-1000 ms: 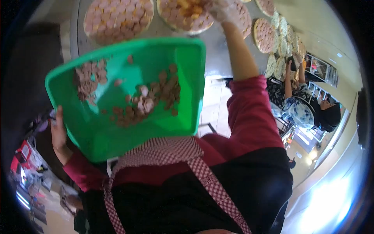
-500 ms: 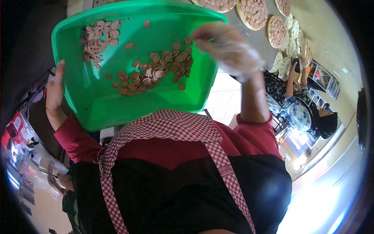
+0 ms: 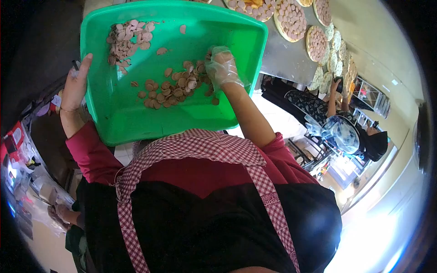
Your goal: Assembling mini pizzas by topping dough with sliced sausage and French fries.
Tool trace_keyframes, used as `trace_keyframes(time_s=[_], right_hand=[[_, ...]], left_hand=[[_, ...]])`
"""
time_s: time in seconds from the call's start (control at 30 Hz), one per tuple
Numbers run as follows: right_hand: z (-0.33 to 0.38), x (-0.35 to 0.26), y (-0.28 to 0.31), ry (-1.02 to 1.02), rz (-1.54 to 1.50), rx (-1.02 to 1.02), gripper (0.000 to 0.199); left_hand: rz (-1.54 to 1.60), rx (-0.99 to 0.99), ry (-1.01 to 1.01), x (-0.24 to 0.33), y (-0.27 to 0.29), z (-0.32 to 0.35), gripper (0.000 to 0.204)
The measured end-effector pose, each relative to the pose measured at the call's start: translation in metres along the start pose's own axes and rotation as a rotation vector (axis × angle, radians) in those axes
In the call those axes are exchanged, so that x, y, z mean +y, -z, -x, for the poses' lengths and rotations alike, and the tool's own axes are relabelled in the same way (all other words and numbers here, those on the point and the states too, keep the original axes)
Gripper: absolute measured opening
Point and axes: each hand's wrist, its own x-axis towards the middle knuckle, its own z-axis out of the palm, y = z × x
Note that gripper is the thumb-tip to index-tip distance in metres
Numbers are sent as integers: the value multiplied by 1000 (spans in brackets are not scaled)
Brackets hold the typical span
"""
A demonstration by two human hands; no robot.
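Note:
My left hand (image 3: 76, 88), bare, grips the left rim of a large green plastic tub (image 3: 173, 125), its thumb over the edge. The tub is tilted in front of me. Inside, round sausage slices (image 3: 175, 91) lie in a loose heap at the middle and right. Another clump of sausage slices (image 3: 129, 38) sits in the far left corner, some broken. My right hand (image 3: 223, 67), in a clear plastic glove, reaches into the right end of the heap. Its fingers curl round slices there, partly hidden by the glove and hand.
Beyond the tub's right side stands a metal table (image 3: 284, 57) with several round pizzas (image 3: 291, 22) topped with slices. Farther along lie paler pizzas (image 3: 334, 45). A co-worker (image 3: 343, 132) in a dark head covering stands beside that table. Another person's hand (image 3: 63, 214) shows at lower left.
My right hand has moved left and down from the tub's right rim into the heap of slices. The tub has shifted slightly to the right and away in the view.

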Motion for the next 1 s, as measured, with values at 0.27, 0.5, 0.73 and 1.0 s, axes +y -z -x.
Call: trace_keyframes(time_s=[0.27, 0.5, 0.73, 1.0], right_hand=[[-25, -36, 85, -288, -538, -289, 24], [-65, -28, 178, -366, -955, -149, 23], [-150, 94, 172, -439, -661, 167, 25], [-235, 154, 131, -284, -137, 54, 28]], left_hand=[[-4, -7, -15, 7, 2, 3, 43], [-98, 26, 4, 5, 9, 15, 42], [-170, -5, 46, -15, 12, 4, 47], [-198, -6, 37, -24, 25, 9, 41]])
